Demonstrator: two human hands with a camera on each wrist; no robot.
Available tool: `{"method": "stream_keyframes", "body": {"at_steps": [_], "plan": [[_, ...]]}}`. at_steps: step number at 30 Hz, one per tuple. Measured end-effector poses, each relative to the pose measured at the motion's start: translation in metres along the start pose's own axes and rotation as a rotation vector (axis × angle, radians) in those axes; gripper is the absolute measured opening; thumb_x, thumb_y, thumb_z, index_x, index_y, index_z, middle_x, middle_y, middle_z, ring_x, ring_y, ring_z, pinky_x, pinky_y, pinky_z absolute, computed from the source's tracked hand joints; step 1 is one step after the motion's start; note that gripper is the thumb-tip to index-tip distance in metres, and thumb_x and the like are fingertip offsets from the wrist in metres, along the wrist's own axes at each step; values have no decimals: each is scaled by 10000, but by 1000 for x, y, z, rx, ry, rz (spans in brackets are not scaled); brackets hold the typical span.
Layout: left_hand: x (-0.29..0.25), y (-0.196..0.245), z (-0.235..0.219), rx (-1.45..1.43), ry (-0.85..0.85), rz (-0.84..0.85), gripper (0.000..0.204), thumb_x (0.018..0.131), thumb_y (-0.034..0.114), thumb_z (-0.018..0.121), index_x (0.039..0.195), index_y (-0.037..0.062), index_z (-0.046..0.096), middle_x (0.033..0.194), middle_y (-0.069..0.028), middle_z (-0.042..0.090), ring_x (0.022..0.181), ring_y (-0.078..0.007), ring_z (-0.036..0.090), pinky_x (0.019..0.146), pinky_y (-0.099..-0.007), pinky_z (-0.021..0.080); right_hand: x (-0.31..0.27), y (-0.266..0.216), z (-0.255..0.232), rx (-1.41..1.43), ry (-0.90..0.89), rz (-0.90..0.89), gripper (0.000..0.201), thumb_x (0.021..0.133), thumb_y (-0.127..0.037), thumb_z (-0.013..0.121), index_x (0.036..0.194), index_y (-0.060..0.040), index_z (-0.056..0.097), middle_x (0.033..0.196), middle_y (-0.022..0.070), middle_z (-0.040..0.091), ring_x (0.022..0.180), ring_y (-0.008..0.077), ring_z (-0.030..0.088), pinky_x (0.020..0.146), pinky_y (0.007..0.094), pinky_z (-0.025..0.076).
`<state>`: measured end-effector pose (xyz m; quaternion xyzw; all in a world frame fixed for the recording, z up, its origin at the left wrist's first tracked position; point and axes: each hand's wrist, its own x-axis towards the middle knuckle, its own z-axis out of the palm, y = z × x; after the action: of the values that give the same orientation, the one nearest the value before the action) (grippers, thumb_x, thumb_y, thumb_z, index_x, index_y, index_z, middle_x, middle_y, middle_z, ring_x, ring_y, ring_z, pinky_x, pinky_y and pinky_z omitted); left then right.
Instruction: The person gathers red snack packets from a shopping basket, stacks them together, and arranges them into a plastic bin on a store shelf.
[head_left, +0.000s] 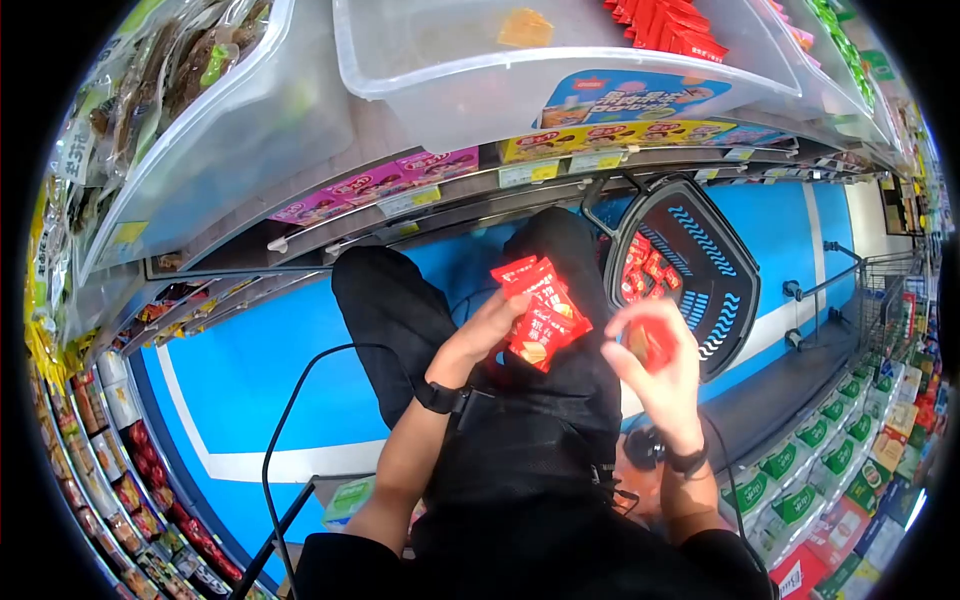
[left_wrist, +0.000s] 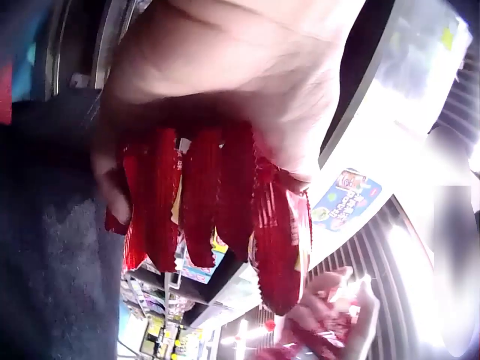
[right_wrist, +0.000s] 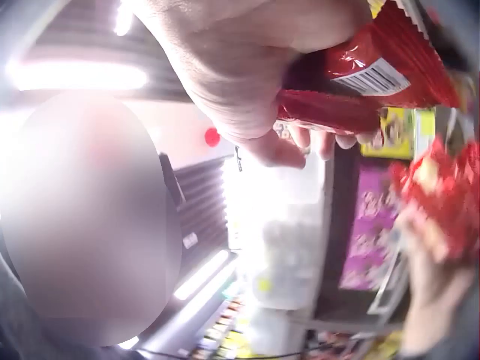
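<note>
My left hand (head_left: 492,322) grips a fanned stack of small red snack packets (head_left: 540,312) over my black-trousered lap. From the left wrist view the same packets (left_wrist: 214,206) stick out side by side below the curled left hand (left_wrist: 225,90). My right hand (head_left: 655,350) holds one more red packet (head_left: 652,343) just to the right of the stack, fingers curled round it. Close up, the right hand (right_wrist: 240,82) pinches that red packet (right_wrist: 360,86), whose barcode label shows.
A black shopping basket (head_left: 700,265) with red packets inside stands on the blue floor ahead of my knees. Clear plastic bins (head_left: 440,90) sit on the shelf above, with price tags along the shelf edge (head_left: 520,172). Packaged goods line the shelves at left and right.
</note>
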<state>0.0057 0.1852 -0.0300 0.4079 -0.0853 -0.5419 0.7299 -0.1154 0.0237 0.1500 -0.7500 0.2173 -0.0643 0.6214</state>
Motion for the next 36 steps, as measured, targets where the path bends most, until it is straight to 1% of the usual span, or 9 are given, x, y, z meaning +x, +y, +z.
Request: {"method": "stream_keyframes", "body": {"at_steps": [3,8,16,20,25,32,33,34,36], "plan": [[2,-4,16,-28,-4,-153,506,974,330,531,1369,32,425,1248,-61,570,1108,-122,564,954,-293,454,16,41,3,-454,-92,-150,517,658,-227,874,1010,-30,550,896,70,587,793,175,582,726,290,467],[1,-3,33,123,49,-84,477,988,316,529,1350,19,438,1229,-61,588,1080,-115,592,911,-271,483,7,81,9,0,-9,224,414,762,-169,825,1011,-46,518,907,15,573,799,72,521,717,242,449],[8,14,52,62,121,-10,545,970,386,557,1329,4,405,1218,-79,537,1104,-131,542,921,-274,451,19,86,15,294,105,258,232,862,-92,719,1027,-16,575,877,-14,599,812,37,535,728,200,443],[4,12,53,12,139,-81,564,962,357,575,1356,10,368,1242,-92,511,1141,-145,515,945,-285,434,11,84,20,51,76,181,119,880,-95,695,899,-14,610,709,-33,581,664,13,486,590,197,400],[10,11,54,1,281,-5,409,955,275,551,1284,45,477,1068,-62,619,896,-134,649,783,-262,528,6,60,22,8,42,245,215,856,-148,733,947,0,606,768,32,633,699,62,549,652,227,452],[12,11,60,5,293,6,375,941,286,603,1188,18,512,1018,-49,614,869,-107,613,748,-254,500,-5,69,30,-73,159,243,308,772,-126,801,959,-22,579,900,57,575,790,112,547,714,243,444],[13,7,53,68,267,14,397,940,294,605,1201,12,508,1058,-68,608,917,-122,605,793,-267,490,-3,72,29,-112,217,66,259,770,-90,790,896,-20,575,897,55,540,785,119,534,692,242,425],[14,5,48,68,268,13,397,940,294,605,1201,12,508,1058,-68,608,917,-122,605,793,-267,490,0,76,26,-94,241,-17,195,794,-46,755,870,-11,578,905,54,561,805,111,542,697,243,425],[14,2,41,223,248,24,416,941,305,605,1211,4,507,1099,-86,594,976,-141,589,854,-284,472,1,73,18,268,98,140,149,826,-16,719,877,-13,578,889,36,587,800,98,546,710,237,431]]}}
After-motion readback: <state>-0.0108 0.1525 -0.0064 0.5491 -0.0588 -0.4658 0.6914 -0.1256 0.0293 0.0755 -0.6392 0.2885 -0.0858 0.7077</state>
